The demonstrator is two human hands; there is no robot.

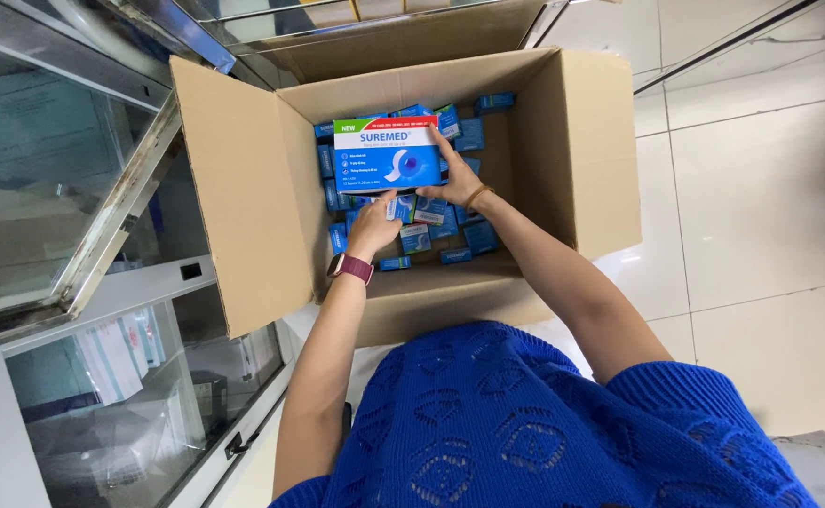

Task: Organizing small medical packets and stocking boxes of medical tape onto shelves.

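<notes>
Here, the left hand [375, 224] and right hand [458, 177] clamped a flat blue-and-white rectangular carton [386, 153] by opposite edges, raised just above the small blue packs [429, 226] that lined the open brown cardboard box [234, 188]; most packs remained inside

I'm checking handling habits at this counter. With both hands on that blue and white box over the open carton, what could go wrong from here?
The blue and white box is pinched only at its edges by the left hand and right hand, so it might slip onto the small blue boxes below. The cardboard carton sits close to the glass cabinet; its raised flap could knock the glass.
</notes>
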